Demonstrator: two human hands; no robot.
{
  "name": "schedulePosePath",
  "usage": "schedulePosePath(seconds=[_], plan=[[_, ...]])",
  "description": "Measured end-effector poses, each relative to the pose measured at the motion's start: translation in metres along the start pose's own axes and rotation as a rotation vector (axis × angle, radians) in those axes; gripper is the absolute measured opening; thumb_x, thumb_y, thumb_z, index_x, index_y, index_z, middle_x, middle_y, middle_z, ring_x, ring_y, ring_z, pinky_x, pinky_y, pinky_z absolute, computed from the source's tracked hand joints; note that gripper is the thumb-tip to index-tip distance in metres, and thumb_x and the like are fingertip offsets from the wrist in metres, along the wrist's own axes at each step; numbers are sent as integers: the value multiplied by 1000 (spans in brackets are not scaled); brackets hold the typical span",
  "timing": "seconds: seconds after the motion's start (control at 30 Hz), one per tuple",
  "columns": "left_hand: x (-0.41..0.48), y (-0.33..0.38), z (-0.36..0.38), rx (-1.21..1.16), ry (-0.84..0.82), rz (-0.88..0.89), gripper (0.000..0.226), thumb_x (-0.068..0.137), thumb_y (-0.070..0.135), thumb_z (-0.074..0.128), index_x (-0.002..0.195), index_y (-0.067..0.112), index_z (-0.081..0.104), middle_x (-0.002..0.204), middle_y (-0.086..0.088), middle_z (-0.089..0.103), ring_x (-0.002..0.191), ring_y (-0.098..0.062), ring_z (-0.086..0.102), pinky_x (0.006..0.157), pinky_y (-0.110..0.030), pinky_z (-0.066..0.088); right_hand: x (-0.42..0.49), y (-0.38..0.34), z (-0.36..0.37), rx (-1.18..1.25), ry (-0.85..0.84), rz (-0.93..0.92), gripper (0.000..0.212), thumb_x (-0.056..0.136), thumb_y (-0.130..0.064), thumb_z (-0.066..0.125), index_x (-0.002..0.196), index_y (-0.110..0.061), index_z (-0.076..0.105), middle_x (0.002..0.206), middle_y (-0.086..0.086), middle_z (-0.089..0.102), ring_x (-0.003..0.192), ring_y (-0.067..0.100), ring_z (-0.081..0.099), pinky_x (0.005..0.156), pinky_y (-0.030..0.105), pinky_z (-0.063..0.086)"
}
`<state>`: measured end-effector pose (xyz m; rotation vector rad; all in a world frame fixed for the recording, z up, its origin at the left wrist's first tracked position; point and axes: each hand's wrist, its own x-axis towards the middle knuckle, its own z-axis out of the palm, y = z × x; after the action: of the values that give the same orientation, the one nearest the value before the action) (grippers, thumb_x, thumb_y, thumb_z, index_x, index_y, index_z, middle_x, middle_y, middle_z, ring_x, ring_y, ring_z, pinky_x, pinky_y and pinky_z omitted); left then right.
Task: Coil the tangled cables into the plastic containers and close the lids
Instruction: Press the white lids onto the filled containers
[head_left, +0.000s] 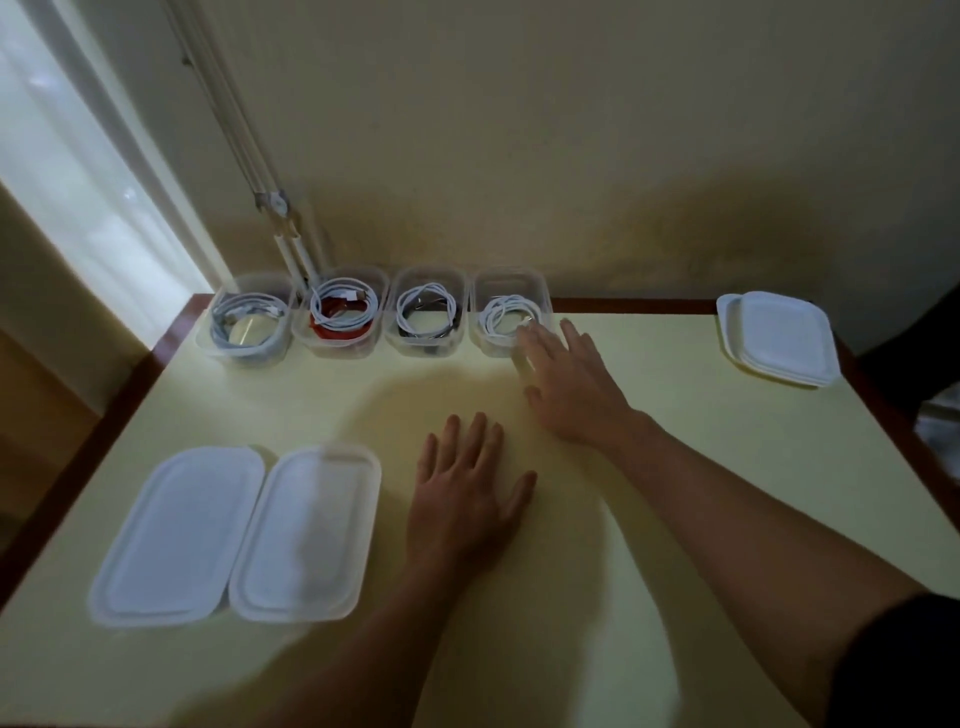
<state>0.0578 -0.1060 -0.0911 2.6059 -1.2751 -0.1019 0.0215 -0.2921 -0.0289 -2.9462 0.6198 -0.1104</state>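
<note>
My right hand (566, 387) reaches straight-fingered to the rightmost container (511, 276) — a white cable (503, 313) coiled inside, uncovered. My left hand (467, 496) lies spread on the table (685, 405), beside two lids (182, 535).

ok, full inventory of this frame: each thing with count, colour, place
clear plastic containers: 4, transparent, lids off, row along the table's far edge
coiled cables: one coil or more per container; from the left grey-white, white and red, white and black, white
white lids: 2, side by side, near left; cannot tell whether containers sit under them
lid stack: 1, white, far right corner; number of lids unclear
table: 1, pale yellow top, dark red-brown edge
conduit: white, down the wall behind the containers
window: 1, bright, left
left hand: flat on the table, centre
right hand: fingers straight, at the rightmost container
</note>
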Motion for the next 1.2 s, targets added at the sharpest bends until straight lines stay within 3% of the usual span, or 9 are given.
schedulePosePath(seconds=[0.1, 0.2, 0.47, 0.7, 0.8, 0.9, 1.0, 1.1, 1.2], plan=[[-1, 1, -1, -46, 28, -24, 87, 92, 79, 10, 161, 25, 12, 168, 8, 10, 155, -14, -6, 126, -40, -4, 1, 3, 4, 2, 62, -32, 52, 96, -17, 53, 147, -12, 44, 153, 14, 45, 140, 39, 37, 119, 50, 25], [-2, 3, -4, -113, 55, -43, 91, 91, 80, 10, 161, 23, 9, 167, 4, 17, 155, -12, -2, 126, -38, -2, -15, 9, 6, 57, 221, -67, 29, 100, -18, 52, 127, -13, 62, 128, 9, 64, 116, 33, 53, 99, 45, 41], [-6, 4, -10, -249, 62, -37, 88, 89, 80, 7, 160, 29, -6, 167, -3, 17, 155, -13, 4, 126, -38, 2, -95, 25, 8, 182, 276, -98, 18, 98, -24, 56, 110, -24, 69, 101, -11, 67, 96, 19, 46, 87, 38, 41], [-7, 4, -12, -226, 65, 35, 78, 91, 78, 1, 158, 40, -5, 165, 4, 22, 155, -15, 4, 126, -43, 5, -140, 38, -4, 278, 241, -218, 32, 94, -43, 56, 114, -22, 70, 110, -10, 63, 101, 16, 52, 87, 31, 42], [-6, 3, -10, -231, 68, 41, 75, 92, 77, 4, 158, 42, -4, 165, 6, 21, 155, -15, 4, 126, -44, 6, -134, 82, -15, 258, 251, -96, 40, 97, -43, 46, 117, -17, 69, 112, -2, 65, 102, 22, 54, 89, 36, 44], [-6, 2, -10, -251, 73, 48, 74, 93, 77, 6, 157, 44, -8, 165, 6, 18, 154, -15, 4, 126, -43, 6, -123, 140, -28, 113, 294, 208, 48, 96, -42, 33, 118, -13, 63, 113, 7, 61, 99, 22, 50, 83, 35, 42], [-5, 1, -8, -242, 66, 55, 70, 93, 77, 6, 155, 48, -10, 165, 9, 20, 155, -14, 3, 126, -44, 6, -118, 180, -38, -85, 299, 418, 47, 96, -34, 42, 129, -4, 59, 122, 20, 60, 101, 34, 55, 87, 44, 47], [-4, 1, -8, -236, 72, 50, 70, 93, 78, 6, 156, 49, -7, 164, 9, 23, 155, -14, 4, 126, -43, 7, -108, 205, -46, -186, 153, 446, 41, 93, -16, 58, 133, -5, 57, 124, 22, 60, 108, 40, 57, 91, 51, 48], [-4, 1, -8, -241, 77, 47, 71, 92, 79, 5, 156, 49, -5, 162, 12, 21, 154, -13, 5, 126, -41, 6, -96, 219, -46, -273, 76, 396, 40, 92, -16, 61, 131, -8, 60, 120, 19, 60, 105, 38, 58, 87, 48, 48]])
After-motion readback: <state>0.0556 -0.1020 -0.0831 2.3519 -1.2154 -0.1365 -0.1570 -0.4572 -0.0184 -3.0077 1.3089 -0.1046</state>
